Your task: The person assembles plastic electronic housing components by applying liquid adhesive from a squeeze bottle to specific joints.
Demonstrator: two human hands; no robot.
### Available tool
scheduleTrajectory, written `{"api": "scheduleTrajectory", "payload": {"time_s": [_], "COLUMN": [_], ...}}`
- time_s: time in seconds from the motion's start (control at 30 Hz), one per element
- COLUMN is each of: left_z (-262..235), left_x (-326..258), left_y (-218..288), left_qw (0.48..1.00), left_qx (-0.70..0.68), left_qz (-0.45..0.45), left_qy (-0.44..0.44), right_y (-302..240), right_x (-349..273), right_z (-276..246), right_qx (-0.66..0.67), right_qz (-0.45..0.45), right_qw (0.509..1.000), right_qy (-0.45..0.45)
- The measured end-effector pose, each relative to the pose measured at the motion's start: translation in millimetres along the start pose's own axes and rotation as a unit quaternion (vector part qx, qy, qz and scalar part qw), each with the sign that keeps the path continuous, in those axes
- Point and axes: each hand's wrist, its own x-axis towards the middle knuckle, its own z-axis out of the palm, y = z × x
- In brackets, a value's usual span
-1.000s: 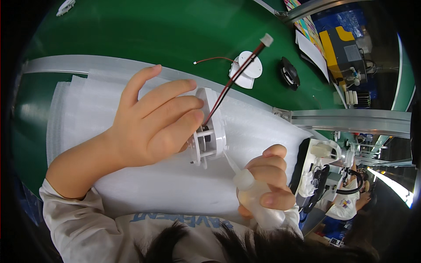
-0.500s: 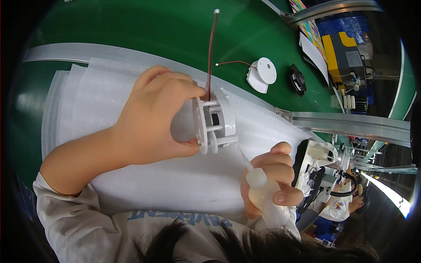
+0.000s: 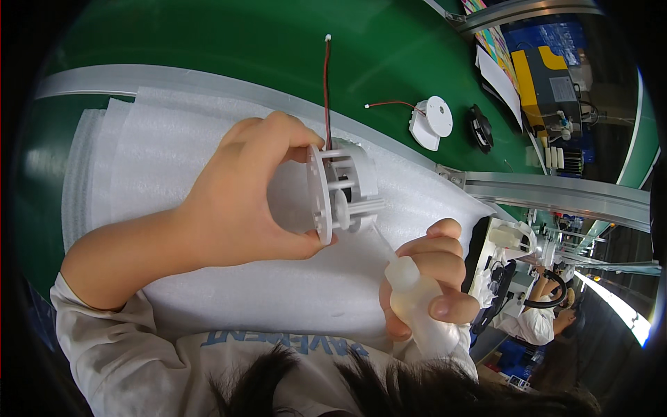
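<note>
Fingers of the left hand [image 3: 236, 208] clamp the white plastic assembly [image 3: 340, 194], now tilted upright mid-frame; right hand [image 3: 424, 278] grips the squeeze bottle [image 3: 417, 306], nozzle meeting its gears.

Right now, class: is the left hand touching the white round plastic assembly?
Touching. The head view shows the left hand gripping the white round plastic assembly, thumb under its disc rim and fingers curled over the top.
</note>
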Motion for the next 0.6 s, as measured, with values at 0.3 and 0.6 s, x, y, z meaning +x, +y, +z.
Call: {"api": "scheduleTrajectory", "payload": {"time_s": [0.3, 0.6], "left_z": [3, -5], "left_x": [0, 7], "left_y": [-5, 3], "left_qw": [0.978, 0.923], "left_qx": [-0.19, -0.328], "left_qz": [-0.091, -0.192], "left_qy": [-0.008, -0.057], "right_y": [-3, -2], "right_x": [-3, 0], "right_z": [2, 10], "right_qx": [0.001, -0.004], "right_qz": [-0.004, -0.011], "right_qw": [0.999, 1.0], "right_qy": [-0.037, -0.015]}}
